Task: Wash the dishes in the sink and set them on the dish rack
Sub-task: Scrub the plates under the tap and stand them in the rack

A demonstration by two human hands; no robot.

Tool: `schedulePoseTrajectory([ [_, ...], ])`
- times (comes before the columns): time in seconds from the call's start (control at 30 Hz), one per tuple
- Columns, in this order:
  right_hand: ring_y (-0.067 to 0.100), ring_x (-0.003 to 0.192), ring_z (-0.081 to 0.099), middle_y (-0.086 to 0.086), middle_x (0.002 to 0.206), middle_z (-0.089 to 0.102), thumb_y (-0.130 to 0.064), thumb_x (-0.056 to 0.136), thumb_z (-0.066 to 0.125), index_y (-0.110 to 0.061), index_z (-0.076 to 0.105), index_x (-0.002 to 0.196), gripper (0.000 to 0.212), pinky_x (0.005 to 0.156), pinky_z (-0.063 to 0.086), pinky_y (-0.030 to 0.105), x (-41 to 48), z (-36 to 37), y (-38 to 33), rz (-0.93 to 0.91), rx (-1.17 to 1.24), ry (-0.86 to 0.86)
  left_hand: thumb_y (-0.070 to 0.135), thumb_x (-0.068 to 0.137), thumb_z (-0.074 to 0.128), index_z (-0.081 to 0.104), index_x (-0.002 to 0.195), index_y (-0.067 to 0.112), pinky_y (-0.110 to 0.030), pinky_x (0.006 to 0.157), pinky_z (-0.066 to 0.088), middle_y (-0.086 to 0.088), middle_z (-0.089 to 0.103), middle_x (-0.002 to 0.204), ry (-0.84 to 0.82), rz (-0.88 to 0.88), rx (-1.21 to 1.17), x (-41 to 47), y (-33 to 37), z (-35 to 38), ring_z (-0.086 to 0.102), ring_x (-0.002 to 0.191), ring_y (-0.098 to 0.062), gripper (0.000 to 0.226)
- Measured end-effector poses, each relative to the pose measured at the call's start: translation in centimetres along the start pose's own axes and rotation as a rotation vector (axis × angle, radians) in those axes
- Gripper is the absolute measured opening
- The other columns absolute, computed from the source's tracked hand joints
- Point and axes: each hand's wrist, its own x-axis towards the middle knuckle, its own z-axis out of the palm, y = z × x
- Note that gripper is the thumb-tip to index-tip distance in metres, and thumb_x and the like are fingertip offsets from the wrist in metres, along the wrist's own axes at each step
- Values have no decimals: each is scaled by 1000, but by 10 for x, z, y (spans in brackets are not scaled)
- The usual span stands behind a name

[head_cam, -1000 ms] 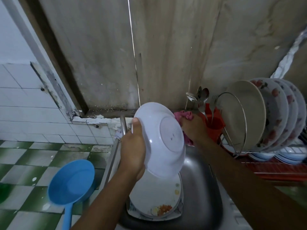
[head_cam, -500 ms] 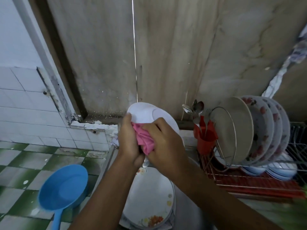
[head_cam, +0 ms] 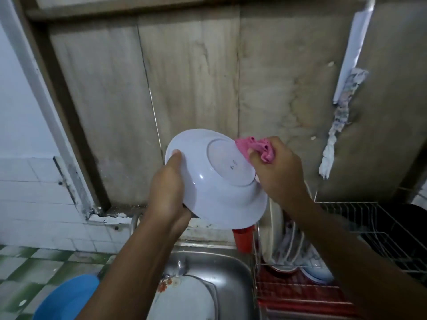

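Note:
My left hand (head_cam: 167, 188) grips the rim of a white bowl-shaped plate (head_cam: 208, 179), held up above the sink with its underside toward me. A pink cloth (head_cam: 258, 148) is bunched in my right hand (head_cam: 279, 172), which presses it against the plate's upper right edge. Below lies the steel sink (head_cam: 233, 273), holding a flower-patterned plate (head_cam: 184, 296). To the right stands the wire dish rack (head_cam: 374, 232) with several plates upright in it (head_cam: 288, 245), partly hidden by my right arm.
A red cutlery cup (head_cam: 242, 239) hangs on the rack's left end, just under the held plate. A blue plastic dipper (head_cam: 67, 296) sits at lower left over the green-and-white tiled floor. A bare wall rises close behind the sink.
The plate has turned so its underside faces me and has risen. My right hand with the cloth moved from the plate's front to its upper right edge. The view tilted upward.

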Motion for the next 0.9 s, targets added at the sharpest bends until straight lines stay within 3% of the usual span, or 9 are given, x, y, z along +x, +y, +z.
schedulePoseTrajectory([
  [0.13,18,76,57,1,87,63,-37,94,66,-22,62,96,16,65,42,31,8,-52,2,-78,-30,-34,48,103,51,64,96,25,-51,90,57,2,69,93,-54,71,100,-31,-14,86,68,90,-23,27],
  [0.27,8,74,61,-7,84,66,-32,92,72,-23,66,98,13,66,46,14,0,-107,33,-50,117,24,51,102,49,64,90,26,-50,98,54,0,72,102,-26,145,165,-32,-37,143,69,99,-25,32],
  [0.4,17,85,69,-4,90,69,-32,97,66,-32,63,95,3,78,59,37,4,-143,70,261,380,107,52,105,42,62,93,29,-51,101,52,1,71,108,-97,152,210,-37,-57,182,67,104,-24,32],
  [0.5,23,73,64,1,84,64,-34,100,60,-16,65,100,18,65,56,37,6,-154,99,457,552,123,47,108,36,57,89,29,-48,104,50,5,65,99,-171,162,302,-45,-71,202,64,100,-19,34],
  [0.57,22,63,63,6,79,62,-34,101,59,-11,64,102,24,55,55,31,5,-154,117,544,717,45,47,109,30,62,106,26,-44,107,46,8,60,104,-232,187,414,-49,-82,210,61,108,-20,38],
  [0.63,29,75,73,18,91,70,-33,101,60,-10,67,108,25,66,62,40,-2,-145,130,690,822,9,44,111,26,57,129,18,-30,100,37,7,54,111,-292,215,577,-49,-95,214,52,113,-18,44],
  [0.67,33,85,74,21,101,72,-31,101,61,-11,69,112,24,73,63,44,-6,-140,136,760,833,0,43,111,25,54,128,17,-28,94,33,3,57,113,-307,215,658,-48,-102,214,51,114,-19,43],
  [0.8,32,93,73,13,108,74,-31,101,59,-19,67,121,24,62,61,34,-17,-118,147,870,875,-15,44,109,25,55,128,6,-38,98,38,-15,57,130,-328,266,859,-33,-129,207,53,119,-28,51],
  [0.9,33,96,74,12,109,75,-28,102,59,-19,69,118,21,78,62,47,-22,-106,156,910,866,-11,46,106,22,59,120,7,-51,115,27,-13,51,133,-301,421,1153,-22,-144,198,42,130,-29,56],
])
